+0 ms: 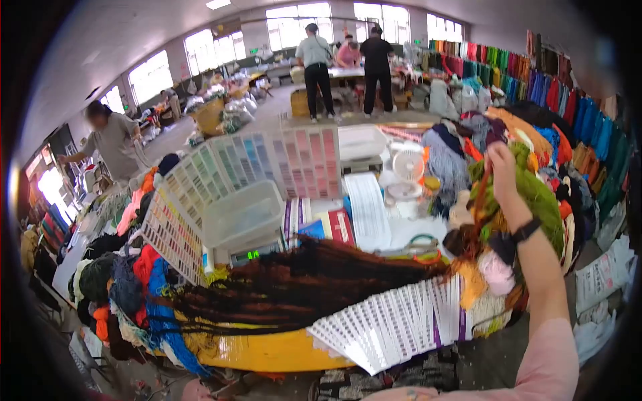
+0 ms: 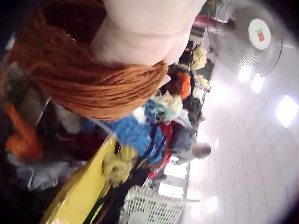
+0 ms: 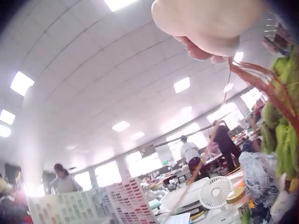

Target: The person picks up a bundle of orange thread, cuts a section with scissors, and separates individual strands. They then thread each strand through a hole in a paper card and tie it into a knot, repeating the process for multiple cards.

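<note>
My right hand is raised at the right of the head view, its fingers pinching a rust-brown yarn strand. That hand also shows in the right wrist view, with reddish-brown strands trailing from its fingertips and one thin strand slanting down. In the left wrist view my left hand grips a thick rust-brown yarn hank, which crosses the palm and hides most of the fingers. The head view does not show the left hand. Dark brown-black yarn stretches blurred across the table front.
Fanned shade cards lie at the yellow table edge. Behind stand a clear plastic bin on a scale, folding color charts and a small fan. Yarn heaps flank both sides, green yarn at right. Several people stand farther off.
</note>
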`<state>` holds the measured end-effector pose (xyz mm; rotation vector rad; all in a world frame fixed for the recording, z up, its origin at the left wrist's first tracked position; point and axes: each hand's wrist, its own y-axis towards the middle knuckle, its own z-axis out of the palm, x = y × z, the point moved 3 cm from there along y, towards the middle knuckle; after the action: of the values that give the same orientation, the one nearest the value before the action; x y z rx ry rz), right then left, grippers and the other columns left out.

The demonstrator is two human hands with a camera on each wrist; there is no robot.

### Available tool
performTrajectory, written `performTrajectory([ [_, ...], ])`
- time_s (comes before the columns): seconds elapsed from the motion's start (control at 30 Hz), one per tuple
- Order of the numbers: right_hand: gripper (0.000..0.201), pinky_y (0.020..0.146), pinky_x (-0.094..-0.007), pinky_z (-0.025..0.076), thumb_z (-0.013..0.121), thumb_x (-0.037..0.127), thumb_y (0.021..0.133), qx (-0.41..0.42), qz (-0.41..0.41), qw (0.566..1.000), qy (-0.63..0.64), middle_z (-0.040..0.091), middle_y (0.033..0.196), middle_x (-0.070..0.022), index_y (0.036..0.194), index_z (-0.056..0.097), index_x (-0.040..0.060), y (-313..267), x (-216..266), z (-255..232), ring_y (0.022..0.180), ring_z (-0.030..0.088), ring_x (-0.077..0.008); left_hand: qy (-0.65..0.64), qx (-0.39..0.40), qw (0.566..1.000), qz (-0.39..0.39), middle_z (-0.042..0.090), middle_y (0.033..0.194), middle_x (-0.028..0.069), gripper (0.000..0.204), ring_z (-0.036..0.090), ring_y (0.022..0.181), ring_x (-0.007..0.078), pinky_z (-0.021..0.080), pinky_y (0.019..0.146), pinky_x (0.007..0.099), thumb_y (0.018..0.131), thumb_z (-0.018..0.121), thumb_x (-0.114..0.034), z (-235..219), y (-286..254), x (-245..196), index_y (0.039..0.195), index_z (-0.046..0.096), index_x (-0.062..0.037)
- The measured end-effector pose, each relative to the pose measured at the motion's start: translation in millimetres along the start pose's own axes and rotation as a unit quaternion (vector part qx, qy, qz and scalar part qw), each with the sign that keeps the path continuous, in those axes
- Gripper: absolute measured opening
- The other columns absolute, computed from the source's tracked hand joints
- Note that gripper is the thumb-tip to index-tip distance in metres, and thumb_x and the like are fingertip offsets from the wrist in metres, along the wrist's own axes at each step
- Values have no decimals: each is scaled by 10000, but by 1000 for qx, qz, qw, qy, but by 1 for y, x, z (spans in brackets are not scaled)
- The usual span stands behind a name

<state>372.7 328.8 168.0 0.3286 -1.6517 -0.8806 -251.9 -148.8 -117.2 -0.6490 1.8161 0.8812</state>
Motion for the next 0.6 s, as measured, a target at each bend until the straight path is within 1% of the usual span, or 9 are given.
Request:
performTrajectory([
  [0.03, 182, 453, -224, 307, 445, 101, 782, 12, -28, 999, -45, 394, 527, 11, 603, 428, 72, 10, 3, 3, 479, 388, -76, -7, -61, 988, -142, 515, 864, 45, 255, 474, 802, 150, 440, 573, 247, 740, 458, -50, 7, -1, -23, 984, 466, 24],
  [0.07, 190, 433, -232, 299, 439, 103, 781, -2, -66, 994, -85, 382, 504, 13, 594, 422, 72, 20, 7, 3, 451, 379, -80, 68, 21, 997, 21, 543, 855, 65, 217, 518, 755, 156, 451, 543, 252, 745, 519, -113, 16, 11, -53, 932, 511, -5],
  [0.17, 207, 452, -221, 335, 433, 118, 776, 22, -88, 978, -185, 435, 513, -15, 580, 438, 52, 44, 14, -12, 466, 428, -87, -6, -45, 997, 70, 424, 662, -11, 116, 391, 596, 78, 372, 543, 202, 841, 401, -135, -15, 25, 16, 843, 468, -40],
  [0.27, 161, 486, -247, 357, 455, 177, 834, 78, -209, 914, -339, 455, 565, -18, 758, 502, 44, 55, 11, -26, 495, 442, -127, -303, 1, 926, -225, 340, 541, -57, 259, 373, 508, 46, 319, 514, 195, 864, 395, -189, -105, 47, 127, 614, 361, -133],
  [0.4, 131, 539, -367, 405, 460, 180, 837, 195, -489, 671, -522, 495, 668, -156, 859, 477, 52, 52, 25, -31, 594, 499, -322, 49, 53, 994, -85, 449, 697, -6, 53, 425, 635, 106, 379, 731, 269, 814, 438, -53, -212, 45, 194, 787, 452, -9],
  [0.47, 109, 576, -409, 423, 462, 154, 825, 176, -449, 645, -592, 525, 710, -160, 895, 483, 72, 73, 21, -56, 678, 530, -337, 329, 64, 942, 20, 460, 705, 5, 102, 445, 651, 114, 383, 743, 281, 826, 430, -79, -205, 32, 146, 745, 449, -21],
  [0.53, 145, 631, -422, 443, 436, 194, 829, 126, -346, 576, -730, 555, 779, -160, 926, 486, 98, 120, 5, -108, 748, 538, -355, 27, -43, 991, -125, 420, 641, -1, 180, 422, 614, 120, 372, 678, 271, 850, 393, -129, -233, 35, 149, 681, 404, -67],
  [0.57, 182, 645, -424, 446, 420, 234, 829, 111, -343, 524, -771, 573, 765, -136, 947, 486, 111, 138, 4, -130, 746, 551, -342, -129, -96, 968, -191, 400, 610, -4, 222, 410, 596, 123, 367, 646, 266, 861, 375, -154, -246, 40, 156, 649, 381, -90],
  [0.6, 206, 653, -395, 453, 413, 264, 828, 46, -312, 566, -762, 576, 761, -122, 943, 498, 116, 145, 9, -137, 772, 558, -318, -281, -147, 915, -250, 380, 578, -7, 264, 398, 577, 127, 362, 613, 261, 873, 357, -179, -256, 46, 162, 617, 359, -114],
])
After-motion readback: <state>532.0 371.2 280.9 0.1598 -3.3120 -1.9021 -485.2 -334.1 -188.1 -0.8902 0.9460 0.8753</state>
